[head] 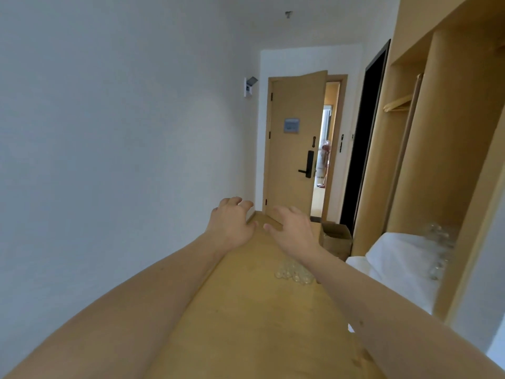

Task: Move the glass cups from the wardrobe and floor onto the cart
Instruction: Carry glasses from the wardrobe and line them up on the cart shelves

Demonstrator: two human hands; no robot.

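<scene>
Glass cups [293, 273] sat clustered on floor [246, 310]; more [440, 242] in wardrobe [451, 160] w/ white sheet. Cardboard box [336, 239] contents unseen. L hand [231, 222], R hand [293, 231]: grip wide, holding nothing.

Wooden door [293, 149], far end of the corridor, ajar, with a black lever handle [307, 165] and a small blue notice [291, 125]. White wall unit [250, 86] mounted just left of the door frame. Open cardboard box [336, 237] on the floor near the door's right side. White sheet [396, 266] at the right edge, crumpled. Dark doorway [366, 138] right of the door.
</scene>
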